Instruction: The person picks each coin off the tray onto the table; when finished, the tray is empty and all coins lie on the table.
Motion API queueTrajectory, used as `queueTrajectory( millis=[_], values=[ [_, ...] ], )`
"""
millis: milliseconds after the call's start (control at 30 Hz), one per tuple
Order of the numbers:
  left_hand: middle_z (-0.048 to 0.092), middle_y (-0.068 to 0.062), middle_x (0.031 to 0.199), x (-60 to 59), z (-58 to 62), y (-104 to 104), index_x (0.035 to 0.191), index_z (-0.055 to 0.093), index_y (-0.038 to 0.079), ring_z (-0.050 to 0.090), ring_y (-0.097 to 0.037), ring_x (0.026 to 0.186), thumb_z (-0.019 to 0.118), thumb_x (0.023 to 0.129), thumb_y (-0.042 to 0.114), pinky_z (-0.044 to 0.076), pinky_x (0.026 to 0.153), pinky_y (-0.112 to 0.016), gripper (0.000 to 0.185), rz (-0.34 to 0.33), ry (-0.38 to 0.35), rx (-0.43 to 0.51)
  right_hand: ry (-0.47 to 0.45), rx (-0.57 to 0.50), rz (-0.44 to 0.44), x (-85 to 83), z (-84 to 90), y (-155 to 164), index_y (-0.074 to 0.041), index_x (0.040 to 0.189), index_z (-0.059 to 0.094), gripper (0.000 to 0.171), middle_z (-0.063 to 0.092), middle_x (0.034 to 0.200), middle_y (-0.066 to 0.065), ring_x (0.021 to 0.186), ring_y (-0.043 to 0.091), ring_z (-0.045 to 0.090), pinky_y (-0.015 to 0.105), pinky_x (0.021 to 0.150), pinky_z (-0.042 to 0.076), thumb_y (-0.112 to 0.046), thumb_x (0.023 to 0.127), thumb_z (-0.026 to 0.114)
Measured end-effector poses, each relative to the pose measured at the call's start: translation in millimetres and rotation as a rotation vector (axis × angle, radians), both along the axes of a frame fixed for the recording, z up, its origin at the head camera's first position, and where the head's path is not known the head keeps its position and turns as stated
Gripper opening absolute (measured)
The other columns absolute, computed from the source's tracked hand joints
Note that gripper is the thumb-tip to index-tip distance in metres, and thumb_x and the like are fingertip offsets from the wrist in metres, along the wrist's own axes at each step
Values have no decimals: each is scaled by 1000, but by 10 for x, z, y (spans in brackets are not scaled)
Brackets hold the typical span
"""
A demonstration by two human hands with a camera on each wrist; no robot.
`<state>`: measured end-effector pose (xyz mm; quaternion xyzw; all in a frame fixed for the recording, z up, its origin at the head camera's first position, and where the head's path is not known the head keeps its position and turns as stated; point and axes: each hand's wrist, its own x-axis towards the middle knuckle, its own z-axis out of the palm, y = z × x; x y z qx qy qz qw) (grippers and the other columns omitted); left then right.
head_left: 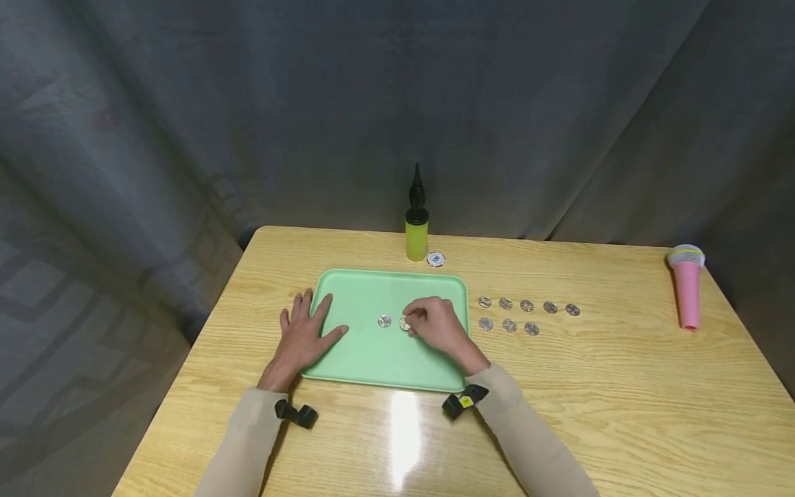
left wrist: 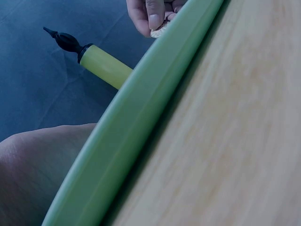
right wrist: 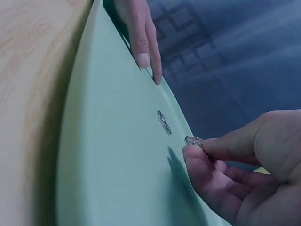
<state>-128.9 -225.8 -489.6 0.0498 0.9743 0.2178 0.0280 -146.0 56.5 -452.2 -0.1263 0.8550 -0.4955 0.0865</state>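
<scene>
The bench [head_left: 559, 386] carries a green tray [head_left: 373, 362]; the left hand [head_left: 302, 338] lies flat and open on its 9 o'clock rim, apparently steadying it. The right hand [head_left: 438, 324] pinches one coin [head_left: 405, 323] at tray centre, just right of a second coin [head_left: 384, 321]. Eight more coins [head_left: 526, 306] lie in rows at 3 o'clock.

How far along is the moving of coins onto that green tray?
One coin already lies on the green tray. The right hand pinches a second coin just above it, while the left hand rests on the tray's edge. Eight coins wait in rows on the table.
</scene>
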Motion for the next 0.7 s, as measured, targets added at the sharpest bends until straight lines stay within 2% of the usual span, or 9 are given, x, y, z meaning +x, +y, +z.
queueTrajectory(
  millis=[333, 700],
  values=[
    [11, -31, 165, 1, 3, 3, 158, 29, 11, 2, -50, 155, 60, 94, 52, 3, 117, -74, 82, -1, 1, 13, 8, -39, -15, -39, -6, 268, 6, 100, 74, 13, 76, 81, 16, 62, 15, 71, 22, 57, 57, 2, 92, 64],
    [11, -30, 165, 5, 4, -1, 158, 30, 11, 2, -50, 155, 60, 94, 52, 3, 117, -74, 82, -1, 4, 9, 2, -22, -65, -43, 25, 569, 6, 101, 74, 13, 75, 84, 19, 66, 17, 72, 25, 59, 59, 1, 93, 64]
  ],
)
